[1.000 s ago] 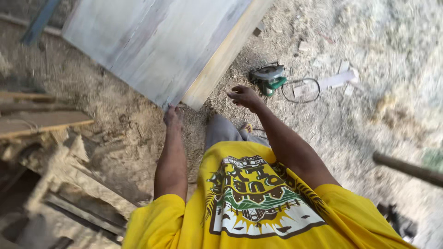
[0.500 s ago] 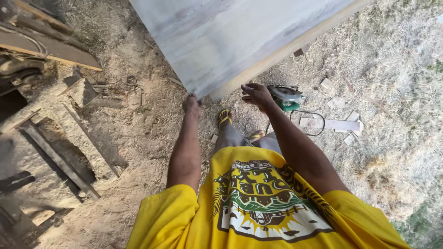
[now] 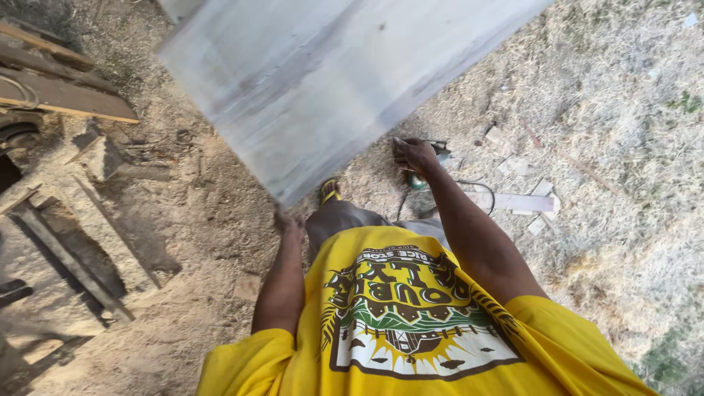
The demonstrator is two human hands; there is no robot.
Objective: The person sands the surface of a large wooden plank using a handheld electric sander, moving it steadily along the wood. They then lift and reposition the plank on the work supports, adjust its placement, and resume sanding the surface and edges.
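Observation:
A large, flat grey-white board (image 3: 330, 88) fills the top of the view, tilted and blurred. My left hand (image 3: 290, 221) is at the board's lowest corner, fingers curled under it. My right hand (image 3: 413, 154) grips the board's lower edge further right, arm stretched forward. I wear a yellow printed shirt (image 3: 411, 323). One foot in a yellow sandal (image 3: 329, 191) shows just below the board.
A green power tool (image 3: 434, 163) with a looped cord lies on the ground behind my right hand. Pale wood offcuts (image 3: 522, 202) lie to the right. Planks (image 3: 66, 95) and a timber frame (image 3: 73, 257) covered in sawdust are at the left.
The board has come closer and swung across the top of the view. Both hands have stayed on its lower edge. The planks and timber have slid further left in the view.

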